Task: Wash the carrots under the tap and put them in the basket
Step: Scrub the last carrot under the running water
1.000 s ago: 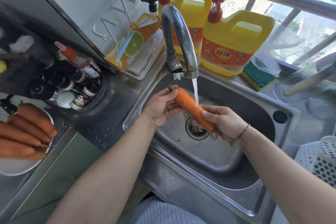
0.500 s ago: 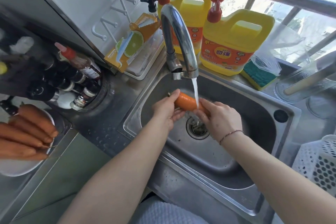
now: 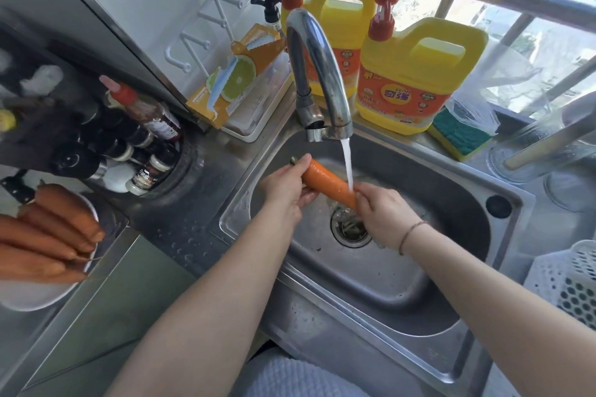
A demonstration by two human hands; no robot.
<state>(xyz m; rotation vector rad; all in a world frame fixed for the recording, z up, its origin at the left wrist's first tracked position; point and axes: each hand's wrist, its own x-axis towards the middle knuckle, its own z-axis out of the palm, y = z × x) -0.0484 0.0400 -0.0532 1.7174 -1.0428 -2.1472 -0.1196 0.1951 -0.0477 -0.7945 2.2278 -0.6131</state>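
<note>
An orange carrot [image 3: 325, 182] lies slanted over the steel sink [image 3: 387, 274], right under the water running from the chrome tap [image 3: 317, 74]. My left hand [image 3: 285, 192] grips its thick stem end. My right hand [image 3: 383, 214] is curled round its thin end, which is hidden in the palm. Several more carrots [image 3: 48, 235] lie piled on a white plate [image 3: 35, 295] at the left edge. A white perforated basket [image 3: 571, 284] stands at the right edge, beside the sink.
Two yellow detergent jugs [image 3: 416, 74] with red pumps stand behind the tap, next to a green sponge [image 3: 458, 138]. An orange box [image 3: 232, 77] in a white tray and a rack of sauce bottles [image 3: 142, 138] sit at the left of the sink.
The carrot has turned and shifted under the stream. My right hand has slid along it from underneath to on top of the thin end; my left hand keeps hold of the stem end.
</note>
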